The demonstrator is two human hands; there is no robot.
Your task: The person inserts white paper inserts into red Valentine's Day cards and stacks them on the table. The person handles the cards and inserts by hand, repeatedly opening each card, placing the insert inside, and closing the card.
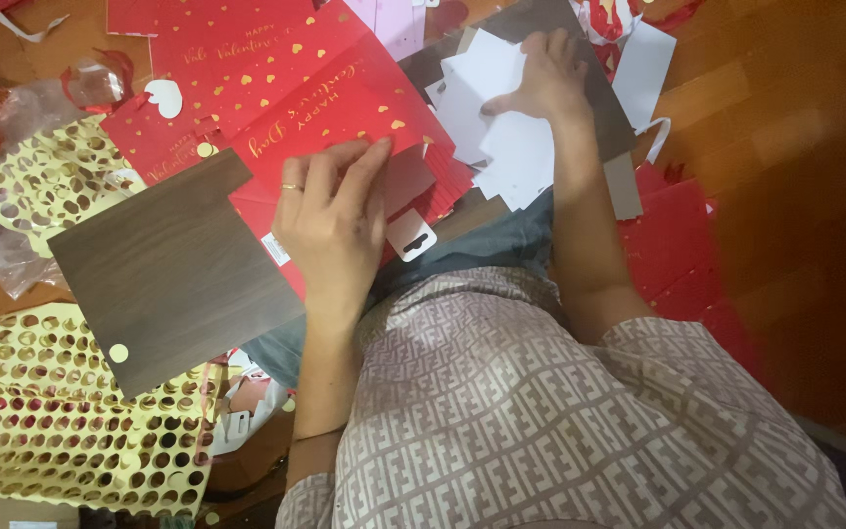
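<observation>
- Nearest the camera is the person's patterned beige shirt, filling the near right of the view, with grey trousers showing just beyond it.
- Left hand lies flat on a red printed card sheet, fingers stretched out and close together, tips pressing its near edge; it presses rather than grips, and a ring sits on one finger.
- That red sheet, speckled with gold hearts, rests partly over a dark wood-grain board that lies to the left of the hand.
- Right hand reaches farther away and to the right, palm down with fingers spread on a loose pile of white paper pieces; whether it pinches any piece I cannot tell.
- White pieces lie on a second dark board, near the far right of the scene.
- A small white hang tab with a slot lies just near the left hand, at the red sheet's near edge.
- More red sheets with gold hearts spread at the far side.
- Yellow punched sheets, full of round holes, lie at the near left, and another sits farther off on the left.
- Crumpled clear plastic lies at the far left.
- All of it rests on a brown wooden floor.
</observation>
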